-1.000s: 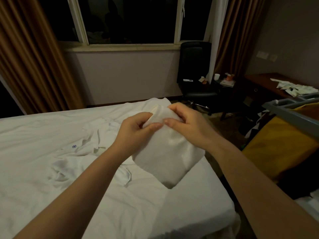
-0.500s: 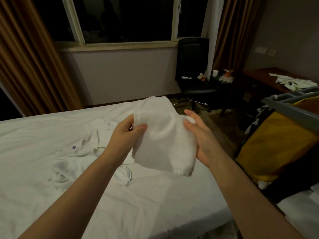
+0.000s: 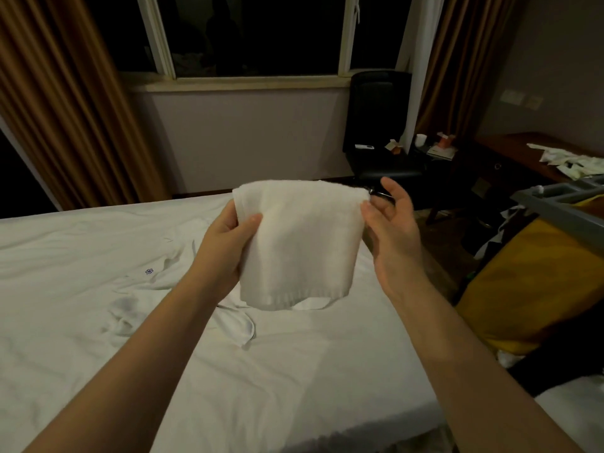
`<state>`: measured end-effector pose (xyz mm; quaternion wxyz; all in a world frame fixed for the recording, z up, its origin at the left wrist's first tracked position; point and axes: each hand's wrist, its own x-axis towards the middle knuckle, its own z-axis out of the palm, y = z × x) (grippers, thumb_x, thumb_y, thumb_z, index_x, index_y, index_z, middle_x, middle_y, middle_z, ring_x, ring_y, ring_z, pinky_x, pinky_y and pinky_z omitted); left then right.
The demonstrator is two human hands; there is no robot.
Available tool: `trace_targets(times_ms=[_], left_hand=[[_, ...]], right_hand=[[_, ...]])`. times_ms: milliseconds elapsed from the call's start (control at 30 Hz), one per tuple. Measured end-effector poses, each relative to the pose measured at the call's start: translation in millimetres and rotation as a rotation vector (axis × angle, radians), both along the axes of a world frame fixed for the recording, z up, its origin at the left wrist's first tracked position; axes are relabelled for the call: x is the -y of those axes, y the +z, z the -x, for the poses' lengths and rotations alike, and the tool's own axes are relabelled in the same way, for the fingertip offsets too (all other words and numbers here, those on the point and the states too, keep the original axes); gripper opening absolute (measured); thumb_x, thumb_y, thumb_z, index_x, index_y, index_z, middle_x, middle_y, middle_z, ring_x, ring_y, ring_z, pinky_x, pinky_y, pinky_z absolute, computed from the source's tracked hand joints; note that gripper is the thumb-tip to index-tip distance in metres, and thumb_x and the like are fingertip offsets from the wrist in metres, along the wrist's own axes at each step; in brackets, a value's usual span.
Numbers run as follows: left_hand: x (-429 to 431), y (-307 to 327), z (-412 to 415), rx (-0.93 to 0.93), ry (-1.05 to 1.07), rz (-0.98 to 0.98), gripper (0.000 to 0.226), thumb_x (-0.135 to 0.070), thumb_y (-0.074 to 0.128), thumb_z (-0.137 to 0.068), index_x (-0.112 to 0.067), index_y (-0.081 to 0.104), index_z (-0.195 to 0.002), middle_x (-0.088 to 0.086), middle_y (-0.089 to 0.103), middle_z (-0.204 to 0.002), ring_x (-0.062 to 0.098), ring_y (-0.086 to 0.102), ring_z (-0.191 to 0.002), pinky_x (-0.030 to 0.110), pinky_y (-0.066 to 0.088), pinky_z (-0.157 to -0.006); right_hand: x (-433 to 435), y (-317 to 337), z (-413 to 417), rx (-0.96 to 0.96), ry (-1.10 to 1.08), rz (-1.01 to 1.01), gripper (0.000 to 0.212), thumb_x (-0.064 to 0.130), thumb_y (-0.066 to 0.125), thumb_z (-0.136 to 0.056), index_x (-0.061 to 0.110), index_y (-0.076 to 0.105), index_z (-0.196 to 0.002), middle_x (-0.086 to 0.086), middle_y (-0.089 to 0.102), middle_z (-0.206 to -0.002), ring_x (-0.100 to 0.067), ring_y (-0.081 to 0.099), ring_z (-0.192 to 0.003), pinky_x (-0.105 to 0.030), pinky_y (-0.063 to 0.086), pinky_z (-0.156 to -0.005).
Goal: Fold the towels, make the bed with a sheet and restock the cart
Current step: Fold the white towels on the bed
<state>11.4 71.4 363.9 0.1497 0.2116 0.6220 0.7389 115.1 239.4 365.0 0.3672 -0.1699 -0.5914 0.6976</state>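
Note:
A small white folded towel (image 3: 300,243) hangs in the air over the bed (image 3: 98,338), its top edge level. My left hand (image 3: 228,246) grips the towel's left edge, thumb in front and fingers behind. My right hand (image 3: 392,230) is at the towel's upper right corner. Its thumb touches that corner and its fingers are spread and nearly straight beside the cloth. The housekeeping cart (image 3: 562,204), with a grey top tray and a yellow bag (image 3: 529,282), stands to the right of the bed.
A crumpled white cloth with a small blue logo (image 3: 150,271) lies on the sheet beneath the towel. A black office chair (image 3: 379,125) stands under the window. A dark desk (image 3: 510,152) holds white items at the right. Brown curtains hang on both sides.
The towel went from hanging by one corner to being held flat and higher between both hands. My right hand's fingers have come off its right edge and spread out.

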Motion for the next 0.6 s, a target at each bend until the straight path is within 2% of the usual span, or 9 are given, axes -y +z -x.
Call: trace_targets(times_ms=[100,167,267,367,400,467,500,600], left_hand=[[2.0,5.7,6.1,0.059,-0.069,-0.029,0.024,-0.014,0.047,-0.097,-0.032,0.059,-0.109,-0.011,0.07,-0.098,0.006,0.069,-0.082,0.021,0.055,-0.062],[0.8,5.7,7.1,0.063,-0.064,-0.012,0.022,-0.015,0.047,-0.097,-0.031,0.06,-0.106,-0.014,0.07,-0.094,0.003,0.068,-0.079,0.018,0.054,-0.061],[1.2,1.4,9.9,0.087,-0.01,0.034,0.017,-0.024,0.046,-0.098,-0.028,0.053,-0.113,-0.02,0.06,-0.093,-0.004,0.057,-0.074,0.005,0.045,-0.053],[0.5,-4.7,13.1,0.201,-0.007,0.036,0.035,-0.029,0.048,-0.096,-0.019,0.05,-0.129,-0.014,0.058,-0.116,-0.006,0.053,-0.076,0.001,0.038,-0.047],[-0.3,-7.4,12.0,0.229,-0.027,0.036,0.029,-0.029,0.049,-0.095,-0.022,0.053,-0.124,-0.015,0.062,-0.111,-0.008,0.056,-0.069,0.002,0.039,-0.044],[-1.3,-14.4,12.6,0.267,-0.062,0.019,0.007,-0.023,0.05,-0.095,-0.029,0.054,-0.096,-0.017,0.068,-0.077,-0.007,0.062,-0.053,0.009,0.045,-0.043],[-4.8,-18.3,13.5,0.292,-0.092,0.009,0.01,-0.02,0.05,-0.095,-0.029,0.054,-0.093,-0.013,0.07,-0.073,-0.003,0.065,-0.056,0.012,0.049,-0.046],[-11.9,-32.8,22.2,0.324,-0.183,0.016,0.017,-0.016,0.049,-0.095,-0.025,0.058,-0.106,-0.008,0.074,-0.085,0.006,0.07,-0.074,0.021,0.056,-0.06]], right_hand=[[-3.2,-6.4,7.5,0.008,0.202,0.143,0.063,0.011,0.06,-0.089,0.034,0.03,-0.139,-0.004,0.051,-0.127,-0.022,0.058,-0.113,-0.041,0.05,-0.096],[0.7,-15.5,12.5,0.054,0.285,0.268,0.068,0.013,0.059,-0.089,0.031,0.025,-0.145,-0.003,0.051,-0.126,-0.023,0.057,-0.113,-0.04,0.052,-0.093],[9.2,-31.4,16.4,0.187,0.418,0.381,0.054,0.029,0.057,-0.087,0.022,0.041,-0.137,-0.001,0.059,-0.122,-0.018,0.059,-0.108,-0.032,0.054,-0.085],[14.3,-44.6,20.5,0.257,0.492,0.429,0.053,0.046,0.056,-0.074,0.024,0.053,-0.122,0.001,0.062,-0.118,-0.016,0.059,-0.109,-0.03,0.052,-0.087],[13.8,-47.5,21.7,0.252,0.482,0.467,0.052,0.049,0.056,-0.073,0.025,0.055,-0.12,0.001,0.064,-0.115,-0.017,0.06,-0.109,-0.033,0.052,-0.089],[8.7,-52.0,23.3,0.214,0.455,0.571,0.049,0.055,0.052,-0.08,0.024,0.059,-0.117,0.0,0.069,-0.111,-0.02,0.063,-0.107,-0.037,0.052,-0.09],[5.0,-53.6,24.0,0.185,0.461,0.636,0.049,0.06,0.046,-0.085,0.024,0.062,-0.115,-0.002,0.07,-0.111,-0.022,0.064,-0.107,-0.04,0.051,-0.091],[-9.5,-63.7,23.0,0.171,0.453,0.752,0.061,0.069,0.033,-0.089,0.023,0.066,-0.111,-0.006,0.07,-0.114,-0.026,0.066,-0.105,-0.044,0.049,-0.092]])
